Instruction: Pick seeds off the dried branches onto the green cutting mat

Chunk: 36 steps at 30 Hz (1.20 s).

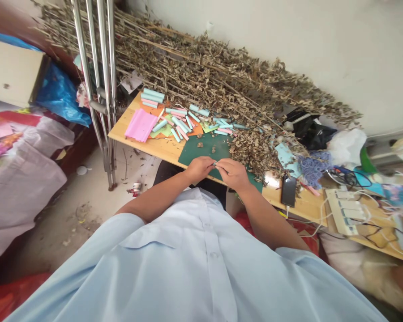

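Observation:
My left hand (200,170) and my right hand (233,173) meet at the front edge of a green cutting mat (203,150). Both are closed, fingertips pinching a small pale-blue paper roll (215,164) that the fingers mostly hide. Beyond the left hand lie several light-blue and pink paper rolls (179,123) on orange and green sheets. A stack of pink paper (141,125) rests at the table's left end. Crumbled dry leaves (251,152) are heaped on the mat beyond my right hand.
Long bundles of dried leafy stalks (204,67) lie along the wall behind the table (127,129). Metal crutches (102,89) stand at its left end. On the right are a phone (288,190) on a cable, blue yarn (312,167) and a power strip (342,210) with cords.

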{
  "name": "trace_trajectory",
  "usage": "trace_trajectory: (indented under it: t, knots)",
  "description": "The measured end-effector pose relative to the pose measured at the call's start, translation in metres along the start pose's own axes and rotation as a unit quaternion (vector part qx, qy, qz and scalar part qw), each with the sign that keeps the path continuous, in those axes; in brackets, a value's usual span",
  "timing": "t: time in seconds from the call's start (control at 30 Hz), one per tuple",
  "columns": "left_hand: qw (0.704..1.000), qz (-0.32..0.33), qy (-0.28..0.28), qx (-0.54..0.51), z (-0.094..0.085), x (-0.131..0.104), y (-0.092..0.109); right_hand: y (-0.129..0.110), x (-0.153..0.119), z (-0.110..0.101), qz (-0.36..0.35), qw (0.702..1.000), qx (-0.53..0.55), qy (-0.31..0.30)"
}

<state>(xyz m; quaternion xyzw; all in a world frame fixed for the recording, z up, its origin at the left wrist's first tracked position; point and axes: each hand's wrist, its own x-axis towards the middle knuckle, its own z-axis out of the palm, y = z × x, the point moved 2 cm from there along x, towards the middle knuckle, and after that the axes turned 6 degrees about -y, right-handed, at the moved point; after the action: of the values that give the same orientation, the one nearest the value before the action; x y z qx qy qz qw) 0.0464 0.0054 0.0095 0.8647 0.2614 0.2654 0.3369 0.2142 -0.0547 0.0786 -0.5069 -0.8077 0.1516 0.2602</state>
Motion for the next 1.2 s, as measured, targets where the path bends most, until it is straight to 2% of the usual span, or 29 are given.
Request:
trace_trajectory:
  t: [0.27,0.47,0.6,0.73,0.8,0.93,1.03,1.1,1.2]
  knots:
    - [1.000,0.009,0.002,-0.008,-0.003,-0.001,0.004,-0.003,0.004,0.000,-0.018,1.000,-0.018,-0.012]
    - [1.000,0.011,0.002,0.006,-0.001,-0.001,0.001,-0.003,-0.002,0.003,0.000,0.998,-0.035,0.045]
    - [1.000,-0.001,0.003,0.020,-0.001,0.000,-0.001,-0.003,-0.009,0.011,0.016,0.998,-0.065,-0.002]
    - [1.000,0.002,0.000,0.023,-0.001,-0.001,0.000,-0.006,-0.011,0.014,0.034,0.994,-0.098,-0.014]
    - [1.000,0.003,0.002,0.024,-0.001,-0.001,0.000,-0.007,-0.010,0.014,0.032,0.997,-0.075,-0.002]
    - [1.000,-0.003,-0.008,0.012,-0.001,0.000,-0.001,-0.006,-0.004,0.016,0.061,0.995,0.010,0.074]
    - [1.000,-0.017,-0.013,-0.009,-0.002,0.000,-0.001,-0.003,-0.002,0.020,0.098,0.990,0.056,0.090]
    - [0.999,-0.027,-0.005,-0.041,-0.006,-0.001,0.000,0.001,-0.004,0.020,0.157,0.974,0.108,0.119]
    - [0.993,-0.064,0.018,-0.098,-0.013,-0.003,0.007,0.008,-0.011,0.019,0.256,0.924,0.229,0.170]
